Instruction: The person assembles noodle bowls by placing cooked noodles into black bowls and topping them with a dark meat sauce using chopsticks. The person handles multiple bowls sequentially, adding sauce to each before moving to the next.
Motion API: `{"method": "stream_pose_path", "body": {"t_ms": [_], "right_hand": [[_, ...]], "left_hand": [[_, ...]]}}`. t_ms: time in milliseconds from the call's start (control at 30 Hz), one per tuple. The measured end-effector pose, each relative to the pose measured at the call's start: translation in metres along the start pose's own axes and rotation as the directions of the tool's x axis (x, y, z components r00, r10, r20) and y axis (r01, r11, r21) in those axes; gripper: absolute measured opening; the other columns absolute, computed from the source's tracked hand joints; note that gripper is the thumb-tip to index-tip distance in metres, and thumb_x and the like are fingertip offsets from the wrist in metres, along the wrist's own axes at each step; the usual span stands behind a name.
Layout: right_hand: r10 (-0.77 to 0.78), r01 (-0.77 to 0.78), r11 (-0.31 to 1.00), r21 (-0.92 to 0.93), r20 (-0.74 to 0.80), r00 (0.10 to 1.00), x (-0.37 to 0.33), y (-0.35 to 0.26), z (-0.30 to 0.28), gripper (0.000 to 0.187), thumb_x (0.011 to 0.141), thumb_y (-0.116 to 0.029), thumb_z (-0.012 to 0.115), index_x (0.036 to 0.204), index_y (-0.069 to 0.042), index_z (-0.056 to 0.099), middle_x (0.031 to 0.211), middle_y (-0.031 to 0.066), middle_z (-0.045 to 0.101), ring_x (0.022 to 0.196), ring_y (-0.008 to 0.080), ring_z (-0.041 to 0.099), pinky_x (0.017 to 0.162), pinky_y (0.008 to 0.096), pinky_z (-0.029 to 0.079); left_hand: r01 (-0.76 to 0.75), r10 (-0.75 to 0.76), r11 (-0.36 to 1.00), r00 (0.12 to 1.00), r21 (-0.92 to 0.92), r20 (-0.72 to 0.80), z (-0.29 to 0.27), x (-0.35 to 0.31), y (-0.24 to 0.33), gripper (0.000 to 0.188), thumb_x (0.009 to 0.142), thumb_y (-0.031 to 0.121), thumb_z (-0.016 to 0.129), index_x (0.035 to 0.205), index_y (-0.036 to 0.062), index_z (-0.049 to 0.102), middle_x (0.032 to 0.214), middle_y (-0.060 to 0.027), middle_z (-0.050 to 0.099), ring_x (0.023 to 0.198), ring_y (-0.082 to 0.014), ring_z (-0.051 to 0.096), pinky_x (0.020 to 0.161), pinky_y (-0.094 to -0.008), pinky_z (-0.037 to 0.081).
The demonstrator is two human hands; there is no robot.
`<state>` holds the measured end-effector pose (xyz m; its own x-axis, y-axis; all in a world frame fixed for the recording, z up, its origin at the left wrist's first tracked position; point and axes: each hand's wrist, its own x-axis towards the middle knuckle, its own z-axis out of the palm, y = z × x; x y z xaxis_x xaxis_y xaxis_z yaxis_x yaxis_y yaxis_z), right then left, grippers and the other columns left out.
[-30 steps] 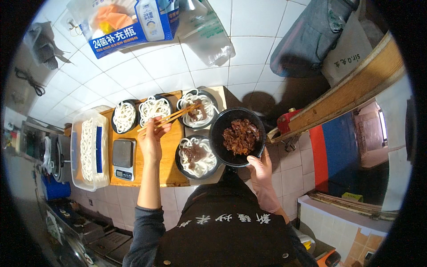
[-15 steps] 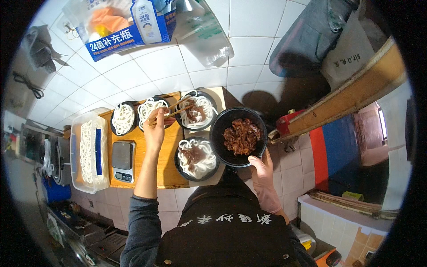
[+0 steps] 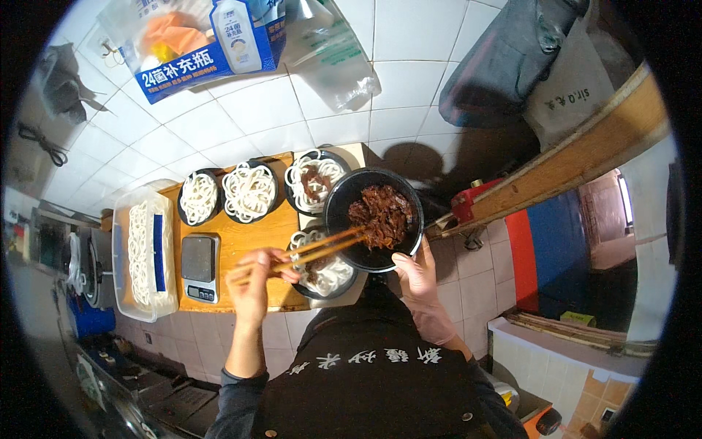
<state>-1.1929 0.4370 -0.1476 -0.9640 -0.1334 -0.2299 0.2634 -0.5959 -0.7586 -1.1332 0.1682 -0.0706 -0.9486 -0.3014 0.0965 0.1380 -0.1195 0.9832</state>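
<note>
My left hand (image 3: 252, 284) grips a pair of wooden chopsticks (image 3: 322, 250), whose tips reach into the meat in a black bowl. My gloved right hand (image 3: 418, 276) holds that black bowl (image 3: 339, 192) by its near right rim, thumb on top. Dark brown sauced meat (image 3: 384, 212) fills its middle. Beneath the chopsticks stands a bowl of white noodles (image 3: 333, 278), partly hidden. Behind it, another noodle bowl (image 3: 313, 179) carries some brown meat on top. Two more bowls hold plain white noodles (image 3: 250, 192), (image 3: 199, 197) at the back left.
A kitchen scale (image 3: 199, 260) rests on the wooden board (image 3: 238, 245). Left of it is a clear plastic tub (image 3: 150, 311) of noodles. Plastic bags (image 3: 333, 58) hang on the tiled wall behind. A wooden ledge (image 3: 585, 139) with a red fitting (image 3: 466, 203) stands at right.
My left hand and the chopsticks have come from above the back noodle bowls toward me, tips now in the meat. My right hand has shifted the meat bowl slightly left.
</note>
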Motion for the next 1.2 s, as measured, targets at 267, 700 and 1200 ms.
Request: {"method": "stream_pose_path", "body": {"t_ms": [267, 700, 1200], "right_hand": [[-0.032, 0.033, 0.999, -0.026, 0.039, 0.999, 0.0, 0.007, 0.019, 0.085, 0.08, 0.019, 0.056, 0.152, -0.01, 0.023, 0.14, 0.0077, 0.048, 0.125, 0.019, 0.05, 0.102, 0.0327, 0.044], [-0.027, 0.027, 1.0, 0.006, 0.028, 0.999, -0.001, 0.01, 0.015, 0.083, 0.081, 0.017, 0.058, 0.152, -0.006, 0.022, 0.139, 0.0087, 0.049, 0.124, 0.0187, 0.051, 0.102, 0.0328, 0.045], [0.001, -0.018, 0.996, -0.082, -0.2, 0.98, -0.012, 0.005, -0.019, 0.076, 0.085, 0.011, 0.059, 0.151, -0.01, 0.028, 0.12, 0.0034, 0.057, 0.1, 0.0129, 0.06, 0.083, 0.0243, 0.051]], "left_hand": [[0.056, -0.049, 0.996, 0.994, 0.069, -0.099, 0.019, -0.022, -0.008, 0.033, 0.103, 0.018, 0.048, 0.103, -0.0116, 0.061, 0.09, -0.0211, 0.068, 0.074, -0.0266, 0.07, 0.068, -0.0355, 0.059], [0.14, -0.28, 0.913, 0.898, -0.384, -0.338, -0.018, 0.004, -0.008, 0.026, 0.1, 0.021, 0.052, 0.102, -0.0039, 0.061, 0.09, -0.0125, 0.066, 0.073, -0.0214, 0.069, 0.066, -0.0299, 0.06], [0.031, -0.128, 0.955, 0.94, -0.294, -0.316, -0.04, 0.051, -0.028, 0.03, 0.1, 0.023, 0.052, 0.107, -0.0048, 0.061, 0.097, -0.0145, 0.067, 0.082, -0.0238, 0.07, 0.074, -0.032, 0.059]]}}
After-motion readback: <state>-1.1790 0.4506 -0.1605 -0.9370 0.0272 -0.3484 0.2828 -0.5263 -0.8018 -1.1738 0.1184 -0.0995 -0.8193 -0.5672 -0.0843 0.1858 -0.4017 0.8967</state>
